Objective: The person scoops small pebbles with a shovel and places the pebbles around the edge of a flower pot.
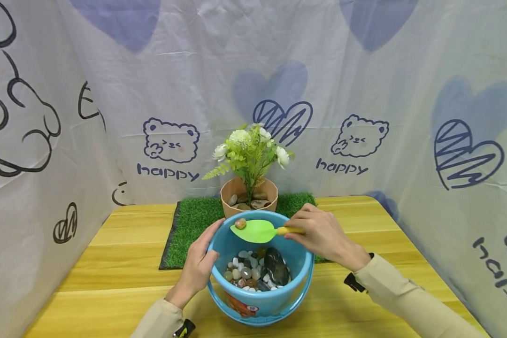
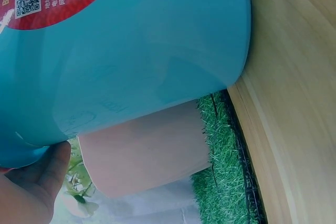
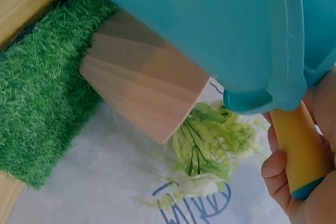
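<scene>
A blue bucket stands on the table, holding pebbles and one large black stone. My left hand grips its rim on the left side, thumb over the edge and fingers outside. With my right hand I hold a small green shovel by its yellow handle. The shovel's blade lies across the bucket's opening, near the far rim. At the blade's left tip is a brown pebble. In the left wrist view the bucket's side hides its contents.
Behind the bucket, a peach flowerpot with stones and white artificial flowers stands on a green turf mat. The wooden table extends to both sides. Printed cloth hangs around the back and sides.
</scene>
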`<state>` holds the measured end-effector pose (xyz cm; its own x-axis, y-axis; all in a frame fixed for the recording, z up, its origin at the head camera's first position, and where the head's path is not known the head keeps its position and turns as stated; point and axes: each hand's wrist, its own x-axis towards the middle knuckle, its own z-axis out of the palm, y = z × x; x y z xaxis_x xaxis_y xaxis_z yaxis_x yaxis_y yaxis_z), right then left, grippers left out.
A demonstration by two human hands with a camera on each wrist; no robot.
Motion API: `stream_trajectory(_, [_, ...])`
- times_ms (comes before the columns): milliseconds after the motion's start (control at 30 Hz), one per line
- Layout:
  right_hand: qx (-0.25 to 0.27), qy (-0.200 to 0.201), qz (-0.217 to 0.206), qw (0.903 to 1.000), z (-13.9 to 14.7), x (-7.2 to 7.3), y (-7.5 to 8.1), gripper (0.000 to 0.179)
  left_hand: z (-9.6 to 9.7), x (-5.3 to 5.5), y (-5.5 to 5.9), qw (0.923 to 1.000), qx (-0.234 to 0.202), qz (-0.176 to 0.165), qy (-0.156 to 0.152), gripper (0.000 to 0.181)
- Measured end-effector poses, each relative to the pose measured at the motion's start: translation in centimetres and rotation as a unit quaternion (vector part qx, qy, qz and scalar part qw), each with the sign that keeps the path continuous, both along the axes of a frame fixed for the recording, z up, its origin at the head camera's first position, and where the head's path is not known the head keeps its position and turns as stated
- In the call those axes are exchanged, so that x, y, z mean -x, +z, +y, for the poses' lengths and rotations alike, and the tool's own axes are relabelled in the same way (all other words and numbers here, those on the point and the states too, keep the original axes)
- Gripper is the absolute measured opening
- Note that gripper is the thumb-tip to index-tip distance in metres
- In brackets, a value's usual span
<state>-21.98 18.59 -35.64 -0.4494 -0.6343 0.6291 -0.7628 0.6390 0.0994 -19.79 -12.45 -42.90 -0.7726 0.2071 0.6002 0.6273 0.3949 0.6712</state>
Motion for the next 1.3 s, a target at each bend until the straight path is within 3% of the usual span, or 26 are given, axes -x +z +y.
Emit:
stream_trajectory(367, [0.002, -0.009, 0.029, 0.9995, 0.9, 0.4, 1.6, 0.025, 0.1, 0.0, 0.1, 1.0000, 0.000, 0.006, 0.002, 0.070])
stream_trajectory(733, [-0.008, -0.019, 0.013, 0.9997, 0.9, 0.8, 3.4, 0.024, 0.1, 0.1, 0.0, 1.0000, -0.002, 0.007, 0.001, 0.069])
stream_trajectory(1000, [-0.003, -0.061, 0.005, 0.9981, 0.9, 2.1, 4.2, 0.024, 0.1, 0.0, 0.1, 1.0000, -0.001, 0.007, 0.002, 0.070])
stream_trajectory(1300, [-0.017, -0.110, -0.045, 0.9927, 0.7, 3.1, 4.1, 0.025, 0.1, 0.0, 0.1, 1.0000, -0.002, 0.002, -0.001, 0.069])
